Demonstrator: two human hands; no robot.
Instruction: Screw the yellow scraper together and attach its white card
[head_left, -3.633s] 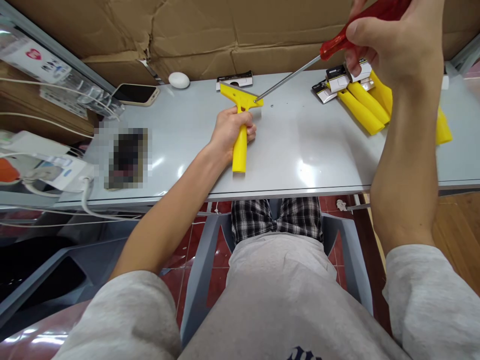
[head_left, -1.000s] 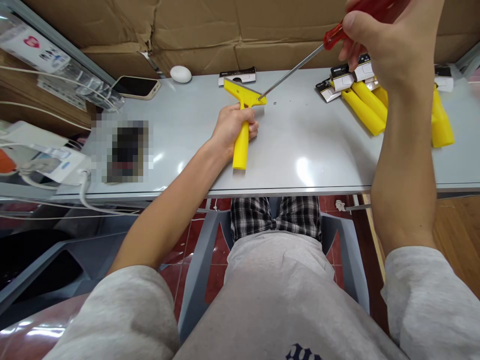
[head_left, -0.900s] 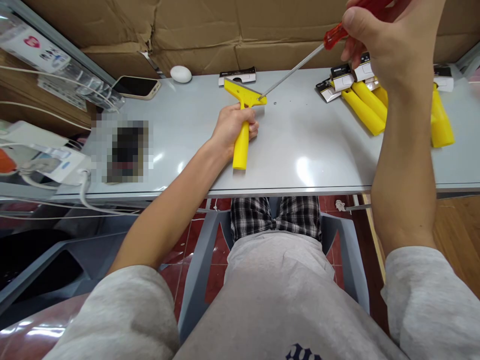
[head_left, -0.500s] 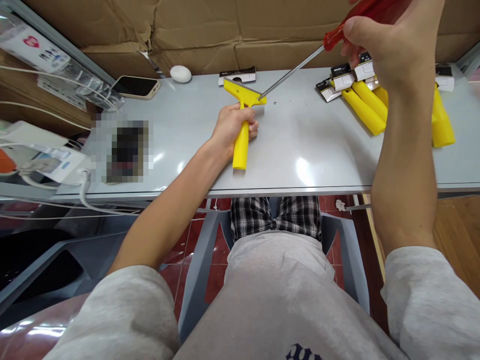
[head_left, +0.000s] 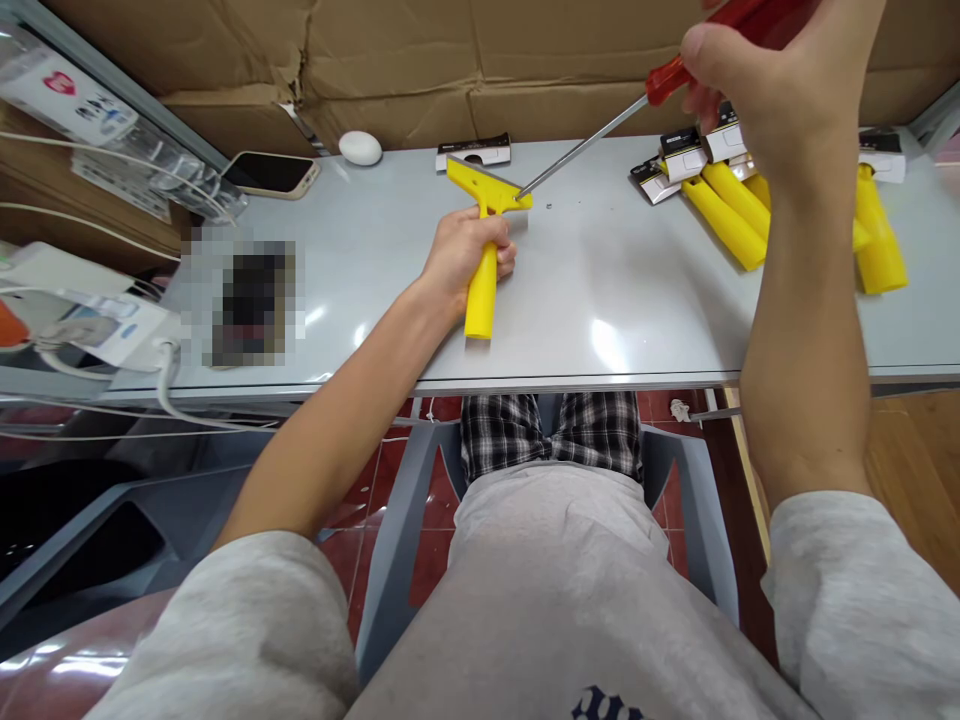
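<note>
My left hand (head_left: 466,255) is closed round the neck of a yellow scraper (head_left: 481,300), whose wide head points away from me and whose handle end hangs toward the table edge. High on the right, my right hand (head_left: 780,90) grips the red handle of a screwdriver (head_left: 589,142). Its long metal shaft slants down to the left, and the tip meets the right end of the scraper's head, where a screw appears to sit. A tiny dark piece, perhaps a screw, lies on the table just right of the head.
Several yellow scrapers (head_left: 727,220) lie with black-and-white packets (head_left: 682,150) on the right of the grey table (head_left: 637,300). Along the back are another packet (head_left: 480,152), a white oval object (head_left: 360,148) and a phone (head_left: 274,174). Cables and a power strip (head_left: 135,330) crowd the left.
The right hand and forearm have shifted very slightly to the left, with the thumb a little changed on the red handle. The screwdriver tip and the left hand stay in place.
</note>
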